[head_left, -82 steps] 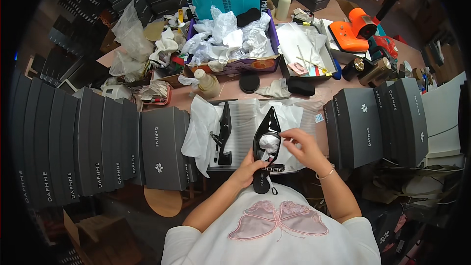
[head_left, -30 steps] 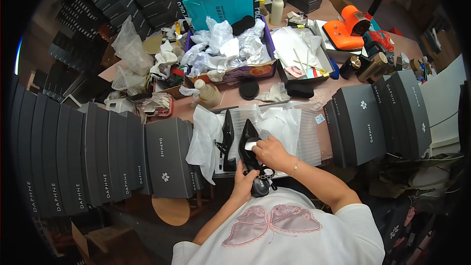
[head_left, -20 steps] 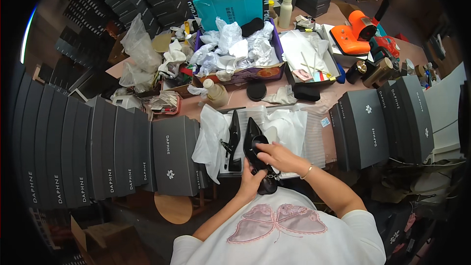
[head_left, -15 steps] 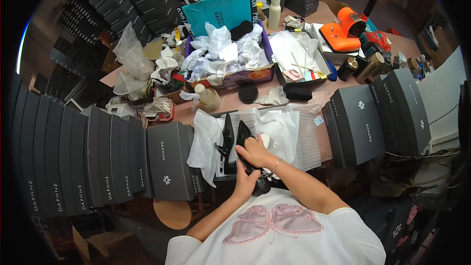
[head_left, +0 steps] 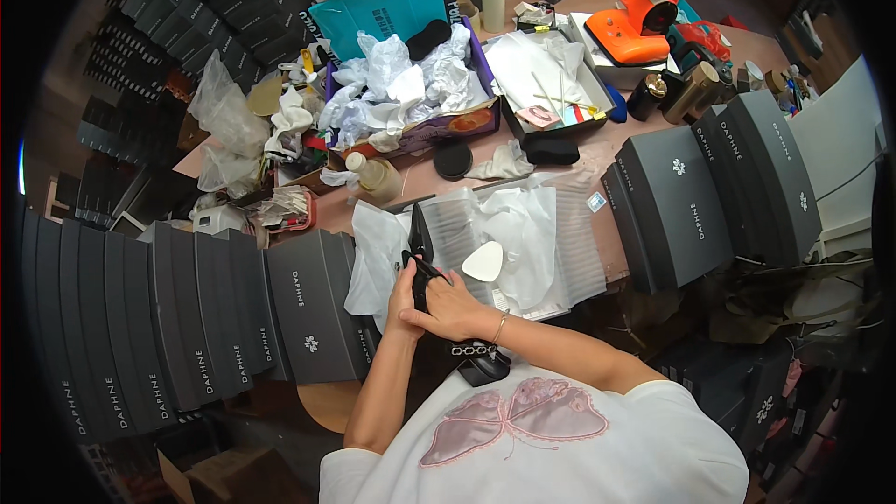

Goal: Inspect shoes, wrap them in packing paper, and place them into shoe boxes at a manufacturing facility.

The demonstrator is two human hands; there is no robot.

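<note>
Right hand (head_left: 455, 310): grip closed over the middle of a black high-heeled shoe (head_left: 422, 261), fingers wrapped across it. The shoe's pointed toe sticks out beyond the knuckles, away from the body; its back end with a chain strap (head_left: 471, 351) hangs below the wrist, near the shirt.

Left hand (head_left: 403, 282): pressed against the same shoe just left of the right grip, fingers curled on its edge. I cannot tell how tightly it clamps, but it is in contact.

Directly beyond the grip: white tissue paper (head_left: 509, 229) spread over a ribbed plastic sheet, with a pale heart-shaped insole pad (head_left: 483, 263) lying just right of the shoe toe.

Worktop (head_left: 611, 145): pinkish, crowded. Further out from the grip sit a purple tray of crumpled paper (head_left: 411, 93), a small bottle (head_left: 373, 177) and an orange handheld appliance (head_left: 635, 19). Dark grey shoe boxes (head_left: 308, 317) stand in rows left of the grip; more boxes (head_left: 700, 196) to the right.
</note>
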